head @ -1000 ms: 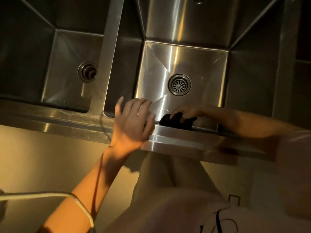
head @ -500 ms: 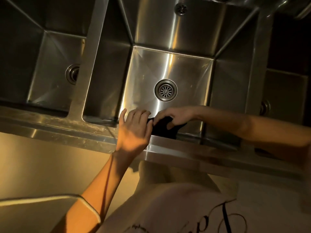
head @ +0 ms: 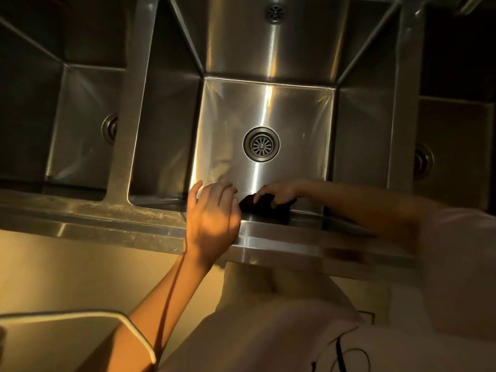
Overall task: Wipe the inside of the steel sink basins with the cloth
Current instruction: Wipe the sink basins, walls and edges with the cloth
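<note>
A deep steel middle basin (head: pixel 268 108) with a round drain (head: pixel 261 144) lies below me. A dark cloth (head: pixel 265 208) is bunched against the basin's near wall, just under the front rim. My right hand (head: pixel 279 193) reaches down into the basin and presses on the cloth with curled fingers. My left hand (head: pixel 213 218) rests flat on the front rim (head: pixel 134 224), fingers apart over the basin's edge, right beside the cloth and holding nothing. The near wall of the basin is hidden by the rim.
A left basin (head: pixel 80 124) with its own drain (head: pixel 110 128) lies past a steel divider (head: pixel 128 116). A right basin (head: pixel 456 135) shows part of a drain (head: pixel 422 162). An overflow grille (head: pixel 274 12) sits high on the back wall. A beige floor lies below the rim.
My right hand has slid the cloth leftward along the near wall toward my left hand. The view has shifted right, bringing the right basin into sight.
</note>
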Demonstrator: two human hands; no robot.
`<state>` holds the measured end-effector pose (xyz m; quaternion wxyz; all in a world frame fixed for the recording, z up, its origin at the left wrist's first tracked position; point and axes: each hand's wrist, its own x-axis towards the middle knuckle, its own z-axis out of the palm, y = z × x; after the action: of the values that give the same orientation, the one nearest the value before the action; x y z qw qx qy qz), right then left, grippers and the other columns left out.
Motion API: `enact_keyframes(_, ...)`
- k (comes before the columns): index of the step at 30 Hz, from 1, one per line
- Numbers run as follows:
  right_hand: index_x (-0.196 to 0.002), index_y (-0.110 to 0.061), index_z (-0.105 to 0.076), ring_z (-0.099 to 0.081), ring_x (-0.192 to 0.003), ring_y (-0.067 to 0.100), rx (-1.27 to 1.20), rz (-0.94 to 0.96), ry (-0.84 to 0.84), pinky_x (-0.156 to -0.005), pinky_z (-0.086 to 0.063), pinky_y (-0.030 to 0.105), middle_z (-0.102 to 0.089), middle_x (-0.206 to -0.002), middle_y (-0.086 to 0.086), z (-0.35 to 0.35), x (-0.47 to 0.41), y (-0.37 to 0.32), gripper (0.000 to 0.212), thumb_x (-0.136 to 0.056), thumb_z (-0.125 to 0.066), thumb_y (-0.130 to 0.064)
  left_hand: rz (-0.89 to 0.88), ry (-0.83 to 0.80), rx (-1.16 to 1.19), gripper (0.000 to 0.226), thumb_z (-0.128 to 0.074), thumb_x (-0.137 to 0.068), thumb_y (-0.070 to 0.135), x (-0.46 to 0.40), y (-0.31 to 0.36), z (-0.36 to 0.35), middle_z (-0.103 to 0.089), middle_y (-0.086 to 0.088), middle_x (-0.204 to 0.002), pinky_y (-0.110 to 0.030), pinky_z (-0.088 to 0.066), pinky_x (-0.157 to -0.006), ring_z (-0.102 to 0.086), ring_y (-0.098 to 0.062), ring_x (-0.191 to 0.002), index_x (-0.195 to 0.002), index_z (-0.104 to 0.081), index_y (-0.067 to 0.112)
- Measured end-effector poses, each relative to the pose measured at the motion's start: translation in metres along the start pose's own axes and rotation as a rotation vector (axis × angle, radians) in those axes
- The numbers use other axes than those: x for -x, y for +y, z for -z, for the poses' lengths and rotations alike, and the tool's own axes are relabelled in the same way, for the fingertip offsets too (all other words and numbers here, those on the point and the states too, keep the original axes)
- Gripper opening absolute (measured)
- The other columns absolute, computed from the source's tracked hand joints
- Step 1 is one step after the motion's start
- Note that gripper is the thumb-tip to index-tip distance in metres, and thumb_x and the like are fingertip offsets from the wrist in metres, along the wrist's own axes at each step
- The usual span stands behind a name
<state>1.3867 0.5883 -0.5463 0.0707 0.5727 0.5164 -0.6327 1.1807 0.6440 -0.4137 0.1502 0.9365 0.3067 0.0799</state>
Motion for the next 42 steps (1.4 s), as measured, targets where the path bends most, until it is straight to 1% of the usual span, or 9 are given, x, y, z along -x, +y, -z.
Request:
enact_keyframes(7, -0.134, -0.021, -0.051, -0.041, -0.130, 0.027, 0.045, -0.043, -0.015, -0.106, -0.038, 0.038, -0.042, -0.142, 0.009, 0.003, -0.022, 0.004, 0.055, -0.083, -0.059, -0.001, 0.014, 0.011, 0.015, 0.024, -0.046, -0.093, 0.017, 0.000, 0.001, -0.001, -0.069, -0.004, -0.103, -0.043, -0.037, -0.101, -0.061, -0.022, -0.100, -0.097, -0.069, 0.010)
enact_keyframes(14, -0.130, -0.020, -0.056, -0.045, -0.127, 0.024, -0.057, 0.137, 0.046, -0.109, -0.037, 0.044, -0.049, -0.139, 0.005, 0.013, 0.062, -0.016, 0.054, -0.082, -0.059, 0.005, 0.021, -0.063, 0.043, 0.024, -0.044, -0.095, 0.019, 0.000, 0.000, 0.001, -0.066, -0.004, -0.106, -0.041, -0.036, -0.100, -0.058, -0.020, -0.102, -0.102, -0.065, 0.011)
enact_keyframes(16, -0.128, -0.019, -0.056, -0.046, -0.127, 0.020, -0.073, 0.226, 0.066, -0.110, -0.036, 0.037, -0.051, -0.137, 0.004, 0.019, 0.096, -0.028, 0.052, -0.082, -0.060, 0.006, 0.006, -0.093, 0.021, 0.028, -0.040, -0.096, 0.021, -0.001, 0.001, 0.003, -0.065, -0.005, -0.106, -0.042, -0.037, -0.099, -0.058, -0.021, -0.101, -0.103, -0.065, 0.010)
enact_keyframes(19, -0.126, -0.019, -0.057, -0.046, -0.125, 0.007, -0.088, 0.345, 0.074, -0.104, -0.034, 0.012, -0.052, -0.135, -0.001, 0.026, 0.142, -0.047, 0.053, -0.081, -0.059, 0.009, -0.021, -0.125, 0.001, 0.031, -0.037, -0.096, 0.022, -0.002, 0.002, 0.004, -0.065, -0.005, -0.106, -0.041, -0.037, -0.098, -0.059, -0.021, -0.101, -0.103, -0.065, 0.010)
enact_keyframes(21, -0.126, -0.021, -0.057, -0.045, -0.126, 0.007, -0.085, 0.367, 0.080, -0.107, -0.034, 0.017, -0.052, -0.135, -0.003, 0.027, 0.153, -0.051, 0.054, -0.081, -0.058, 0.009, -0.030, -0.132, -0.006, 0.032, -0.036, -0.096, 0.022, -0.001, 0.002, 0.004, -0.065, -0.005, -0.106, -0.040, -0.037, -0.097, -0.059, -0.021, -0.102, -0.103, -0.065, 0.010)
enact_keyframes(27, -0.128, -0.024, -0.053, -0.045, -0.125, 0.025, -0.059, 0.095, -0.038, -0.106, -0.039, 0.045, -0.046, -0.137, 0.005, 0.018, 0.093, -0.018, 0.055, -0.083, -0.053, 0.008, -0.019, -0.075, 0.048, 0.030, -0.036, -0.096, 0.022, 0.000, 0.000, 0.000, -0.065, -0.005, -0.103, -0.035, -0.034, -0.096, -0.057, -0.019, -0.099, -0.100, -0.064, 0.010)
enact_keyframes(33, -0.132, -0.015, -0.052, -0.042, -0.128, 0.028, 0.081, -0.136, -0.128, -0.106, -0.040, 0.041, -0.044, -0.142, 0.009, 0.006, 0.023, 0.016, 0.057, -0.080, -0.055, 0.010, -0.036, -0.006, 0.059, 0.025, -0.043, -0.093, 0.019, -0.001, -0.003, -0.004, -0.066, -0.007, -0.100, -0.034, -0.037, -0.092, -0.057, -0.022, -0.096, -0.097, -0.065, 0.008)
enact_keyframes(39, -0.132, -0.013, -0.052, -0.041, -0.129, 0.027, 0.025, -0.156, -0.136, -0.097, -0.039, 0.028, -0.044, -0.142, 0.008, 0.007, 0.027, 0.014, 0.055, -0.082, -0.053, 0.011, -0.017, -0.009, 0.057, 0.026, -0.044, -0.091, 0.016, -0.001, -0.003, -0.003, -0.068, -0.010, -0.101, -0.036, -0.040, -0.093, -0.059, -0.025, -0.099, -0.095, -0.068, 0.005)
enact_keyframes(42, -0.131, -0.015, -0.053, -0.043, -0.128, 0.029, 0.011, -0.117, -0.135, -0.107, -0.040, 0.041, -0.045, -0.141, 0.009, 0.012, 0.056, 0.007, 0.054, -0.083, -0.053, 0.010, -0.003, -0.037, 0.064, 0.029, -0.042, -0.091, 0.018, -0.003, 0.000, 0.000, -0.068, -0.009, -0.098, -0.034, -0.039, -0.093, -0.058, -0.024, -0.099, -0.092, -0.068, 0.006)
